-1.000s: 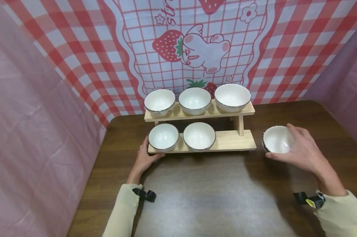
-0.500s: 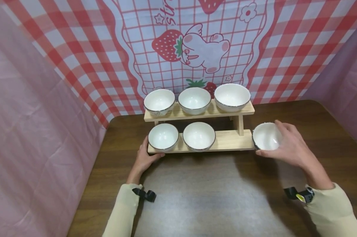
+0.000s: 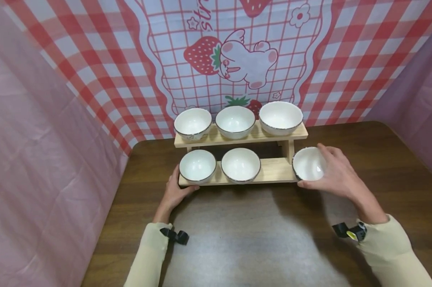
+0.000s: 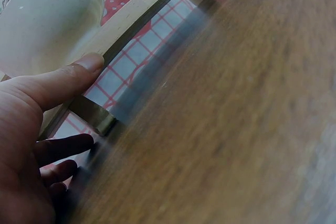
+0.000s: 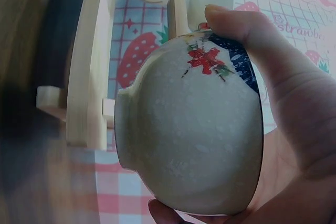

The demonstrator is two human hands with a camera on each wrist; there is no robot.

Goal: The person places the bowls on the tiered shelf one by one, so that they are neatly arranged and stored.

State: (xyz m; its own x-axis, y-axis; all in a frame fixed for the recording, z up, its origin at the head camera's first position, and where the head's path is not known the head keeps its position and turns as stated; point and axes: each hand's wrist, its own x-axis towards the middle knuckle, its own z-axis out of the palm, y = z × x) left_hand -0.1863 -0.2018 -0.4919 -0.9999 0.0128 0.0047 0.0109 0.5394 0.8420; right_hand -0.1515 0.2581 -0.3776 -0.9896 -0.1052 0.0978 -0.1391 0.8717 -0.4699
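Note:
My right hand (image 3: 339,175) grips a white bowl (image 3: 307,164) by its side, over the right end of the lower board of a two-tier wooden stand (image 3: 275,171). In the right wrist view this bowl (image 5: 194,129) shows a red flower and a dark blue patch; its foot is apart from the board. My left hand (image 3: 175,194) holds the lower board's left end, thumb on the front edge and fingers lower, partly hidden. Beside it on that board sit a pale bowl (image 3: 198,166) and a second bowl (image 3: 241,165).
On the upper board stand a left bowl (image 3: 193,122), a middle bowl (image 3: 235,121) and a larger right bowl (image 3: 281,116). A red-and-white checked cloth (image 3: 122,79) hangs behind the brown wooden table (image 3: 237,239). Pink cloth (image 3: 40,159) hangs at both sides.
My right hand has carried its bowl leftward, from beside the stand to over the lower board's right end. My left hand and the other bowls have stayed put.

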